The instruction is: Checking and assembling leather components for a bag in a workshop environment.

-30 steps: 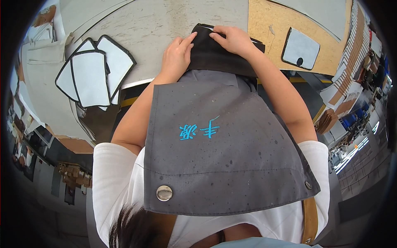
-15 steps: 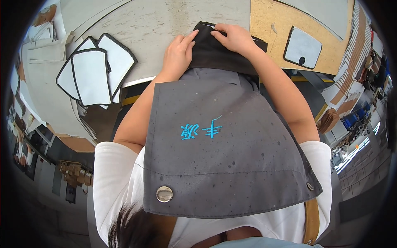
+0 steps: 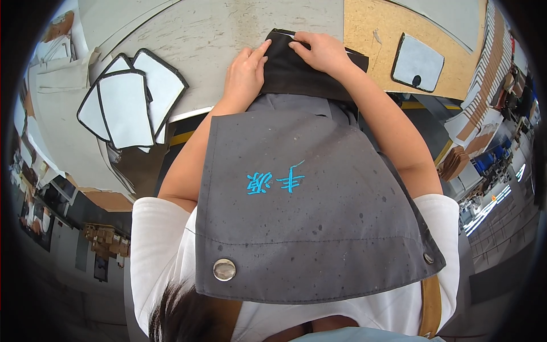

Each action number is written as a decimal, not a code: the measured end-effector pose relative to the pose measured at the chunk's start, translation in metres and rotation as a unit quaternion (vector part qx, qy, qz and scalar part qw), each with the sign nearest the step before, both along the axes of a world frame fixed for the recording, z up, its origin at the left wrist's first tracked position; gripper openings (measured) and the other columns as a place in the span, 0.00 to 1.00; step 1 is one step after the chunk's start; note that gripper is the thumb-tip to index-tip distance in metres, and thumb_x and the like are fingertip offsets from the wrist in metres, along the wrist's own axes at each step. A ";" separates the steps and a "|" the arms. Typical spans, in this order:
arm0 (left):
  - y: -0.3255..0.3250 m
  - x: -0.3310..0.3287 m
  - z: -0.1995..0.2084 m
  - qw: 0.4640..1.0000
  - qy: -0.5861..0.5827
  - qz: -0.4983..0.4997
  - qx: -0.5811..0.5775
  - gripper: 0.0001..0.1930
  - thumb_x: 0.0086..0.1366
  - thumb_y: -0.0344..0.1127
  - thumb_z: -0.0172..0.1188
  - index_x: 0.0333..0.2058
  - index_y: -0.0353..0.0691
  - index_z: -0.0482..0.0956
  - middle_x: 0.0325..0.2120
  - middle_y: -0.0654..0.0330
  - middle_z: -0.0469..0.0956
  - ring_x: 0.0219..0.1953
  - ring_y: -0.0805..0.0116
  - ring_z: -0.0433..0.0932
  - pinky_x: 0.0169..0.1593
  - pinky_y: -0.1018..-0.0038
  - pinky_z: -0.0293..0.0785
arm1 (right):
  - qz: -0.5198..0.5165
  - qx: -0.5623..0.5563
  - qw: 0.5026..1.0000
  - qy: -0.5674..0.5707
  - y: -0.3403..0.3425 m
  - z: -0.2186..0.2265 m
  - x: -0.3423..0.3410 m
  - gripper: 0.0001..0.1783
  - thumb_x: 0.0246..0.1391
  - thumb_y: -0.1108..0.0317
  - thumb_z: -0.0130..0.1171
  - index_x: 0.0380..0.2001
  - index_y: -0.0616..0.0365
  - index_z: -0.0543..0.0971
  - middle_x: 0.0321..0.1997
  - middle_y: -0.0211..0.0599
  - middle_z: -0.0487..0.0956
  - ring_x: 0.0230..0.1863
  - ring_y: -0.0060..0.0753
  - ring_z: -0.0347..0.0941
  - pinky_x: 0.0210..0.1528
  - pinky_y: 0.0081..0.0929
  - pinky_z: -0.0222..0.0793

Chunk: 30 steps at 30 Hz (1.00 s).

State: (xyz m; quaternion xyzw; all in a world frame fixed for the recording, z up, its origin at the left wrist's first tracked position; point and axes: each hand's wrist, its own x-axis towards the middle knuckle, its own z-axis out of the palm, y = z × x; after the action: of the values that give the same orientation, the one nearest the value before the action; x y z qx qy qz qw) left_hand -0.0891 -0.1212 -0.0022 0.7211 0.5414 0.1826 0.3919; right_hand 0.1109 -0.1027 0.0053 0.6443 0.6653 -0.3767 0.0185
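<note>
A black sheet of leather-like material (image 3: pixel 302 74) lies at the table's near edge, a thin white strip showing along its far border. My left hand (image 3: pixel 245 74) rests at its left side, with the index fingertip pressed on the far left corner and the other fingers curled. My right hand (image 3: pixel 319 50) pinches the far border between thumb and fingers, a little right of that corner. Whatever lies beneath the sheet is hidden.
Several white panels with black edging (image 3: pixel 128 108) overlap at the left of the grey table (image 3: pixel 228 28). A single white black-edged panel (image 3: pixel 419 60) with a black dot lies on the tan board (image 3: pixel 373 74) at right. My grey apron (image 3: pixel 307 211) hangs below the sheet.
Both hands keep nearly the same place on the black sheet. The right fingers have shifted very slightly along its far border. The view has tilted a little.
</note>
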 end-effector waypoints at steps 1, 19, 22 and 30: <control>0.000 0.000 0.000 1.000 0.000 -0.001 -0.001 0.18 0.58 0.28 0.55 0.48 0.49 0.75 0.23 0.56 0.70 0.25 0.60 0.71 0.32 0.68 0.69 | 0.000 0.007 1.000 -0.002 0.000 0.000 -0.001 0.14 0.53 0.52 0.51 0.34 0.48 0.78 0.25 0.37 0.79 0.31 0.43 0.76 0.31 0.38 0.69; 0.032 -0.022 0.020 0.975 0.020 0.018 0.220 0.13 0.53 0.30 0.59 0.40 0.46 0.78 0.27 0.60 0.66 0.33 0.64 0.66 0.39 0.73 0.61 | 0.000 0.000 1.000 -0.008 0.001 0.006 -0.006 0.14 0.53 0.54 0.50 0.35 0.49 0.78 0.26 0.38 0.79 0.33 0.43 0.75 0.33 0.39 0.69; 0.050 -0.035 0.024 0.953 -0.058 0.245 0.167 0.09 0.56 0.29 0.57 0.38 0.42 0.76 0.30 0.64 0.66 0.36 0.71 0.63 0.41 0.75 0.60 | -0.006 -0.004 1.000 -0.003 0.000 0.004 -0.004 0.16 0.54 0.52 0.49 0.36 0.49 0.77 0.28 0.40 0.79 0.33 0.46 0.75 0.33 0.40 0.69; 0.055 -0.038 0.031 0.992 -0.035 -0.055 0.107 0.10 0.58 0.24 0.52 0.38 0.38 0.75 0.43 0.56 0.72 0.44 0.62 0.71 0.46 0.67 0.67 | -0.003 0.004 1.000 -0.008 0.001 0.005 -0.005 0.14 0.53 0.54 0.49 0.36 0.48 0.78 0.28 0.38 0.79 0.34 0.43 0.75 0.34 0.38 0.69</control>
State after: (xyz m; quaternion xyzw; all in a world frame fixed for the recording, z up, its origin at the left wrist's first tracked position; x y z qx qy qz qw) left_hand -0.1267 -0.0657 0.0285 0.7807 0.4640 0.2428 0.3411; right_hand 0.1056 -0.1021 0.0104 0.6496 0.6644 -0.3690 0.0202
